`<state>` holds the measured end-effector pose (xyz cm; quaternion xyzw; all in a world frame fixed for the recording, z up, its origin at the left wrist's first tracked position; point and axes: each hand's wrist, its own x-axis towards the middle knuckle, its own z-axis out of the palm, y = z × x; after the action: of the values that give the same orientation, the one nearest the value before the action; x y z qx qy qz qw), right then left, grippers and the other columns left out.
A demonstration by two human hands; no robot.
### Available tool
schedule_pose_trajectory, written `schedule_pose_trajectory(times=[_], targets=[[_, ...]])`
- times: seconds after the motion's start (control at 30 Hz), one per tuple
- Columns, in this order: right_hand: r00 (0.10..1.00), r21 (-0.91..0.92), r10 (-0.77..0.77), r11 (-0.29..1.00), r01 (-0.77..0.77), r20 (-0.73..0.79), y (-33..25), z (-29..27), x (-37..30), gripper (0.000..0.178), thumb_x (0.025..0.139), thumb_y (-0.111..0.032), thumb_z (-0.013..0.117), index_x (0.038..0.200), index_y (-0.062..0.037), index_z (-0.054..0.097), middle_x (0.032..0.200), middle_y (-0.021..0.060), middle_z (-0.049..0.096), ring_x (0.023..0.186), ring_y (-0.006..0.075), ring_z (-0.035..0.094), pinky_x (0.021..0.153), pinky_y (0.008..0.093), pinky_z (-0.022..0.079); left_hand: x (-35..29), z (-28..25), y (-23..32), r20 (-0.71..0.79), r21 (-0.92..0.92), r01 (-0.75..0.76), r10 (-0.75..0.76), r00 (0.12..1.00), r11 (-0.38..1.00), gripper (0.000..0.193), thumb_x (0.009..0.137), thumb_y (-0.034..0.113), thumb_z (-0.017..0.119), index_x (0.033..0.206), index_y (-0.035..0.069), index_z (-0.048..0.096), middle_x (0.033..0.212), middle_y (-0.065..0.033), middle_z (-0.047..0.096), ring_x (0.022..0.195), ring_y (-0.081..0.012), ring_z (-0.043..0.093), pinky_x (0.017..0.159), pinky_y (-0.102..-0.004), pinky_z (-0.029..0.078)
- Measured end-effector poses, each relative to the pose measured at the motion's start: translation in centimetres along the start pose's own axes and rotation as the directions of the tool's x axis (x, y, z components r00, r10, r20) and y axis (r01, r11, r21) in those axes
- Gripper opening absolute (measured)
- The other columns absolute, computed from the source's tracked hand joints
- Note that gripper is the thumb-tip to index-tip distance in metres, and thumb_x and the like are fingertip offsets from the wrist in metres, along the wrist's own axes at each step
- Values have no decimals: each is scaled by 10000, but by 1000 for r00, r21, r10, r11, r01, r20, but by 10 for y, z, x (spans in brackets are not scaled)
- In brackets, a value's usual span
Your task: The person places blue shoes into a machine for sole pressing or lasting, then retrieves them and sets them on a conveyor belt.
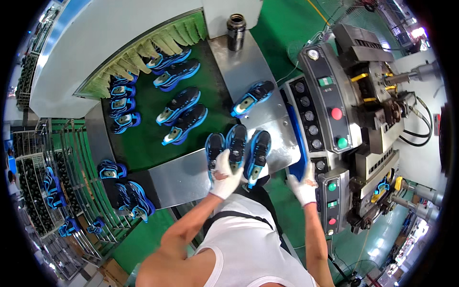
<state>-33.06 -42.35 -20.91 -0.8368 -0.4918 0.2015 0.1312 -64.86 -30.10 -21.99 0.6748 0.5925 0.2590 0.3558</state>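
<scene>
**Gloved hands at the shoe line, between the conveyor and the press**

In the lower middle of the frame the left hand [224, 174], in a white work glove, is closed around the heel part of a black and blue sports shoe [236, 143]. This shoe lies on the steel table [184, 179], in the centre of the picture, between two other shoes of the same kind: one [214, 146] touching it on the left and one [258, 153] just beside it on the right. The right hand [303, 184], also gloved, grasps the lower end of a flat blue tray [296, 143] that leans along the right edge of the table, against the control panel [318, 117] with its round buttons.

A fourth shoe [252, 98] lies alone on the steel plate higher up, right of centre. Above it, at the top centre, stands a dark metal flask [236, 31].

On the dark green conveyor belt [143, 143], upper left of centre, many shoes lie in pairs, soles and insoles turned up, coming out under a fringe of pale strips [143, 52]. At the lower left, wire racks [71, 191] hold more blue shoes [136, 201].

The right side of the frame is filled by a grey press machine [377, 95] with black hoses; one shoe [381, 187] sits in its lower clamp.
</scene>
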Motion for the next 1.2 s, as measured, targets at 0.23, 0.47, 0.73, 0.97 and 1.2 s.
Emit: schedule_pose_trajectory(times=[0.23, 0.47, 0.73, 0.97, 1.2], targets=[[955, 67, 285, 958, -280, -81, -161, 169, 25, 791, 781, -282, 828, 1443, -62, 453, 1186, 203, 700, 1017, 308, 727, 931, 456, 538, 27, 55, -43, 65, -131, -9, 18, 998, 991, 860, 768, 56, 777, 1511, 21, 345, 1493, -282, 418, 1411, -450, 410, 1198, -477, 346], [711, 762, 618, 268, -590, 334, -124, 72, 17, 177, 793, -209, 834, 814, -77, 718, 663, -21, 596, 521, 79, 501, 466, 293, 380, 81, 30, -9, 334, -143, 145, -90, 938, 979, 788, 752, 102, 816, 1434, 2, 435, 1330, -212, 582, 1231, -351, 594, 1059, -414, 474], [377, 924, 905, -45, -381, 199, -78, -10, -189, 478, 747, -463, 900, 867, -39, 716, 579, 1, 589, 448, 93, 518, 414, 291, 393, -30, 73, 141, 779, -328, -207, 388, 492, 922, 749, 753, 49, 800, 1417, 16, 455, 1273, -166, 602, 1151, -260, 607, 1041, -393, 483], [-126, 846, 990, 8, 533, 70, -92, -2, -404, 478, 767, -260, 911, 1113, -33, 672, 682, -17, 630, 447, 67, 465, 403, 272, 342, -225, 95, 254, 811, -581, -360, 556, -182, 730, 761, 735, 35, 791, 1422, 30, 462, 1240, -142, 609, 1137, -243, 600, 1027, -387, 478], [-876, 887, 478, 375, 269, 63, -108, -34, -608, 428, 806, -211, 858, 1160, -19, 713, 1017, 69, 738, 818, 143, 672, 779, 342, 557, -486, 107, 342, 433, -872, -164, 568, -700, 461, 773, 747, 85, 822, 1426, -12, 467, 1287, -156, 644, 1158, -245, 634, 1059, -388, 475]])
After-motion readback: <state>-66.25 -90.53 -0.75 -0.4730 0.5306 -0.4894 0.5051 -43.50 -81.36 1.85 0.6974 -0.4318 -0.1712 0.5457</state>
